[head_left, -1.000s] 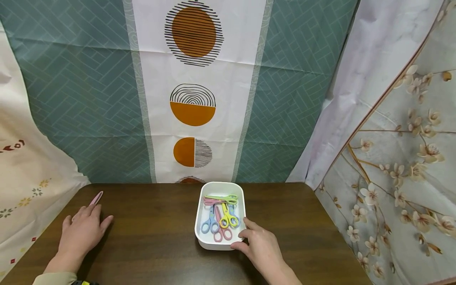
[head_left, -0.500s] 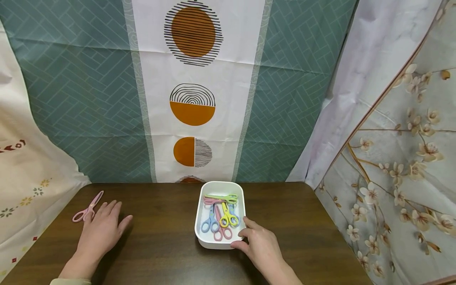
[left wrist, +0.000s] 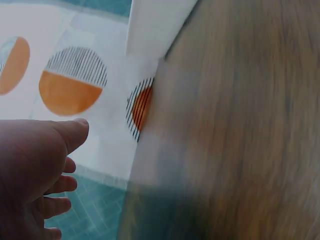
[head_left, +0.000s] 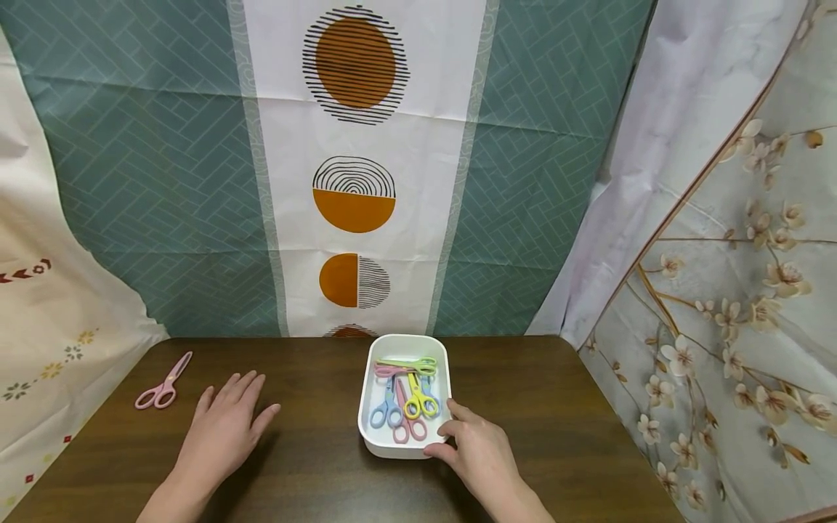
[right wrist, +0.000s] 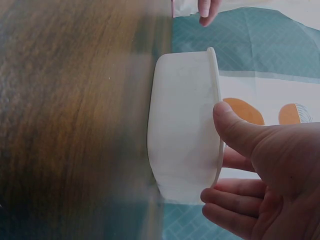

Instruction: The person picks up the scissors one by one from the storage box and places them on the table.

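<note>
Pink scissors [head_left: 171,380] lie by themselves at the left of the dark wooden table. To their right is my left hand [head_left: 221,436], palm down, fingers stretched and holding nothing. A white rectangular tray [head_left: 395,452] stands near the middle of the table with several small scissors inside. Green scissors [head_left: 397,362] lie across its far end; blue scissors [head_left: 390,397] and yellow scissors [head_left: 414,383] are among those nearer. My right hand [head_left: 480,452] holds the tray's near right corner. In the right wrist view the thumb presses the rim and the fingers bend round the corner.
A patterned green and white curtain [head_left: 523,240] hangs behind the table's far edge. Floral cloth [head_left: 739,363] hangs at the right, and cream cloth [head_left: 39,319] at the left. The table [head_left: 301,436] has bare wood between my left hand and the tray.
My left hand has moved right, away from the pink scissors, which it partly covered before and which now show fully. The right hand and the tray have stayed in place.
</note>
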The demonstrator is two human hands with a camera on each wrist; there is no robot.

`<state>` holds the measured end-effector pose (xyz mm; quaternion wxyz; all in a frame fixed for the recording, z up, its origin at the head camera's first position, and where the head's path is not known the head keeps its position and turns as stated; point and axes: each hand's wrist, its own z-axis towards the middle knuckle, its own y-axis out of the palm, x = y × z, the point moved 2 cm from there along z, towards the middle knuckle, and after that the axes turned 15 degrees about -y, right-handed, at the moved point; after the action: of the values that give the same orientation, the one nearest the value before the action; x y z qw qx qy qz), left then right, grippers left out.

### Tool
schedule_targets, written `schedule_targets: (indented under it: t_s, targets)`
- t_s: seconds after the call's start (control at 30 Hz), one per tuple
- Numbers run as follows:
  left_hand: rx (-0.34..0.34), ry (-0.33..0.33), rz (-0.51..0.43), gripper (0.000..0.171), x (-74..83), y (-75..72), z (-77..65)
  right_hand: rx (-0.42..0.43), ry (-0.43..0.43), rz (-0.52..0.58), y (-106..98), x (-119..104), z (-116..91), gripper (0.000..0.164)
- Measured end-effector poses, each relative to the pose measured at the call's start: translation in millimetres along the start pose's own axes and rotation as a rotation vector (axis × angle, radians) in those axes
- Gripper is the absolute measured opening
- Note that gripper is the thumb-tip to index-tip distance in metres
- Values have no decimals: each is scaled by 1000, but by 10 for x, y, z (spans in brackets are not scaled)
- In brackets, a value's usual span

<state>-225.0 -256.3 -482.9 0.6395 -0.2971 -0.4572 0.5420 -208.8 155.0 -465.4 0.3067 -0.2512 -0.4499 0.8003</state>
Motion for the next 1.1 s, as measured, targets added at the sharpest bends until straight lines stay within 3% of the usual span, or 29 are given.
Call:
schedule_targets:
  t_s: [0.43, 0.73, 1.1]
  targets:
    - [-36, 74, -47, 65, 498, -93, -116, -6, 3, -5, 8, 10, -5, 30]
    - [-54, 110, -77, 65, 737, -140, -192, -21, 6, -3, 7, 5, 15, 30]
    - [-34, 193, -106, 65, 1049, -87, -214, -18, 5, -7, -5, 9, 3, 29]
